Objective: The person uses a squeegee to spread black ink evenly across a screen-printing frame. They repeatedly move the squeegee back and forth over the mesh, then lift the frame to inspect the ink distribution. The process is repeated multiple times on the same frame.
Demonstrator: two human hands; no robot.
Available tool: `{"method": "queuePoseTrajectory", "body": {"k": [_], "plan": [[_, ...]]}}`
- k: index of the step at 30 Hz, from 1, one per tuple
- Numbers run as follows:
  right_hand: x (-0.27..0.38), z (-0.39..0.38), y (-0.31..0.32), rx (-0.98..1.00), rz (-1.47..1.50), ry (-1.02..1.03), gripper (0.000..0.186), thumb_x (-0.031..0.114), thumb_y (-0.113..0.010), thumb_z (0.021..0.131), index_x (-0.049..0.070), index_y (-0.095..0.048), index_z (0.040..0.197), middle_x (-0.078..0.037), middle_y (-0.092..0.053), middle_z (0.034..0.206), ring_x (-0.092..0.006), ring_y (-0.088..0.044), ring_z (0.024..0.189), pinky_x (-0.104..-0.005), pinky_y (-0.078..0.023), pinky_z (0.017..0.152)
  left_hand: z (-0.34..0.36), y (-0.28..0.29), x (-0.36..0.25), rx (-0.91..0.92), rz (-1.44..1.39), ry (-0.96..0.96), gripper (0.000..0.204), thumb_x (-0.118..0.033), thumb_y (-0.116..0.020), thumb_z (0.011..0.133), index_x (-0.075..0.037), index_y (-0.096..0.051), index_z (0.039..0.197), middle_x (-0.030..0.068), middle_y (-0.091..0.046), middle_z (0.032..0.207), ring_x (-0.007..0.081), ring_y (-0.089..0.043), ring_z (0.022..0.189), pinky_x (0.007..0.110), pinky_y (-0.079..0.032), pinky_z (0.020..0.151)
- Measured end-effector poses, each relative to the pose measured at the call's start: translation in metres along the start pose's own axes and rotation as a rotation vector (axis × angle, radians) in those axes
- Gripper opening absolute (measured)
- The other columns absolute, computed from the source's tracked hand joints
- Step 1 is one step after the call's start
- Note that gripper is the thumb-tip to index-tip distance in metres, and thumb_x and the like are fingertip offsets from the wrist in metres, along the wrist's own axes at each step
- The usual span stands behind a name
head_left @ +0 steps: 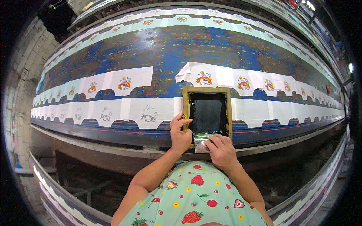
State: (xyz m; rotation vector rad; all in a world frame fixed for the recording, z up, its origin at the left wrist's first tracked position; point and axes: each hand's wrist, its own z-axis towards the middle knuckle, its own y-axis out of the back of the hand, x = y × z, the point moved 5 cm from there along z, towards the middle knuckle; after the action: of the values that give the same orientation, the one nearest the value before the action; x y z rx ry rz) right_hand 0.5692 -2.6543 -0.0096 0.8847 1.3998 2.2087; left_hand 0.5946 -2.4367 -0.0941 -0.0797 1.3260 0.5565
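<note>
A screen-printing frame (228,109) with a wooden rim and black ink over its mesh lies on the near row of white fabric pieces (249,115). My left hand (181,132) grips the frame's left side, thumb and fingers around the rim. At the frame's near end my right hand (222,150) is closed on a squeegee (201,144), a flat, shiny, pale blade. Its far edge meets the black ink. Left of the frame, a white fabric piece (149,113) carries a thin outline print of a cartoon character. The fabric directly beneath the frame is hidden.
Beyond the frame, a row of white pieces (203,78) bears colourful cartoon prints. The long blue table (166,49) is speckled with paint, and more fabric rows (181,19) run along its far side. A rail (124,148) follows the near edge.
</note>
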Motion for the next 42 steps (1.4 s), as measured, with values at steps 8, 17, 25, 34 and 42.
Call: {"method": "queuePoseTrajectory", "body": {"k": [8,17,25,34,42], "plan": [[-0.027,0.046,0.030,0.309,0.104,0.054,0.031,0.002,-0.075,0.086,0.005,-0.079,0.117,-0.014,-0.076,0.112,-0.0367,-0.074,0.108,-0.0480,-0.060,0.093,0.001,0.004,0.009,0.051,-0.011,0.033,0.053,0.009,-0.072,0.085,-0.005,-0.076,0.136,0.0257,-0.061,0.157,0.0391,-0.061,0.144,0.047,-0.049,0.122],[-0.103,0.145,0.017,0.346,0.120,-0.032,0.034,-0.001,-0.073,0.089,0.006,-0.080,0.121,-0.015,-0.076,0.111,-0.0394,-0.074,0.110,-0.0512,-0.061,0.097,0.022,0.025,0.016,0.287,-0.023,0.383,0.082,0.006,-0.083,0.089,-0.004,-0.053,0.165,0.0159,-0.069,0.132,0.0174,-0.070,0.092,0.034,-0.062,0.084],[-0.116,0.161,0.007,0.309,0.096,-0.145,0.042,-0.004,-0.072,0.087,0.007,-0.082,0.126,-0.016,-0.078,0.116,-0.0394,-0.075,0.111,-0.0500,-0.062,0.100,0.034,0.025,0.006,0.365,0.008,0.505,0.093,0.007,-0.084,0.087,-0.004,-0.046,0.171,0.0141,-0.069,0.123,0.0159,-0.067,0.085,0.033,-0.060,0.081],[-0.058,0.090,0.011,0.194,0.081,-0.047,0.037,0.001,-0.075,0.084,0.007,-0.080,0.119,-0.013,-0.077,0.108,-0.0355,-0.073,0.104,-0.0480,-0.057,0.092,0.037,0.025,0.009,0.399,-0.003,0.465,0.091,0.008,-0.081,0.087,-0.004,-0.046,0.170,0.0126,-0.066,0.122,0.0144,-0.065,0.087,0.031,-0.060,0.082],[-0.012,0.030,0.007,0.109,0.075,-0.090,0.032,0.011,-0.071,0.092,0.007,-0.079,0.122,-0.012,-0.074,0.114,-0.0346,-0.072,0.107,-0.0496,-0.055,0.094,0.019,0.022,0.009,0.249,-0.071,0.256,0.084,0.014,-0.076,0.090,-0.007,-0.052,0.167,0.0138,-0.062,0.133,0.0171,-0.067,0.107,0.030,-0.060,0.085]]}}
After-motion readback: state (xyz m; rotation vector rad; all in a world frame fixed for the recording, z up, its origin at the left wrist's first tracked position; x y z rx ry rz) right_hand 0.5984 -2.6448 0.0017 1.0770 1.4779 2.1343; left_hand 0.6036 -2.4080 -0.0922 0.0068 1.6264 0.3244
